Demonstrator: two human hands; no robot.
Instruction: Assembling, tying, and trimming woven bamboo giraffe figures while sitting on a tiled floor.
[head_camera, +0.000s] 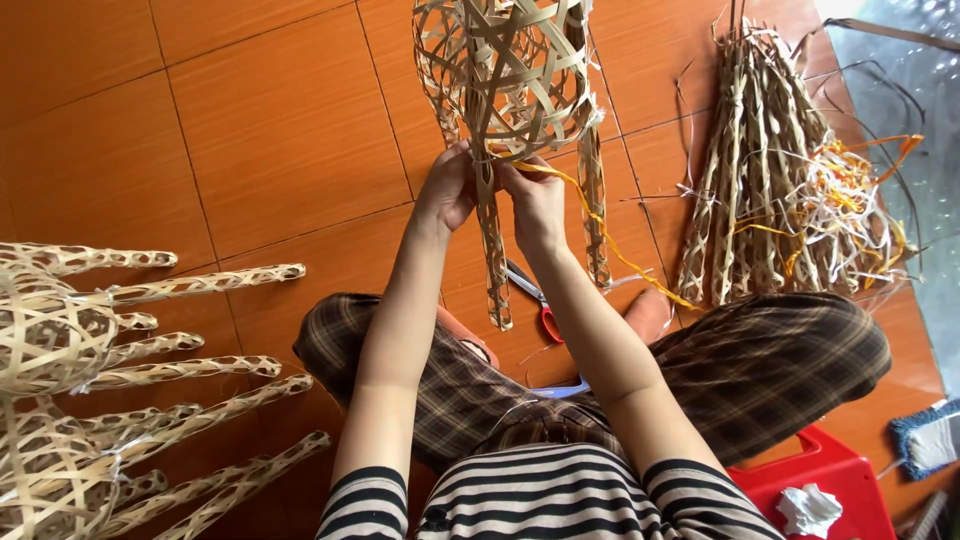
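A woven bamboo basket-like form (510, 70) with open lattice and long braided legs hangs at the top centre. My left hand (447, 188) and my right hand (535, 205) both pinch its lower rim where a leg (493, 262) hangs down. A yellow plastic strip (600, 225) runs from my right hand's fingers down to the right. Both hands are closed on the rim and strip.
Finished woven bamboo pieces (110, 370) with braided legs lie at the left. A pile of braided bamboo legs (750, 180) with yellow and white strips lies at the right. Red-handled scissors (540, 305) lie on the orange tiled floor between my legs. A red plastic stool (830, 480) stands at the lower right.
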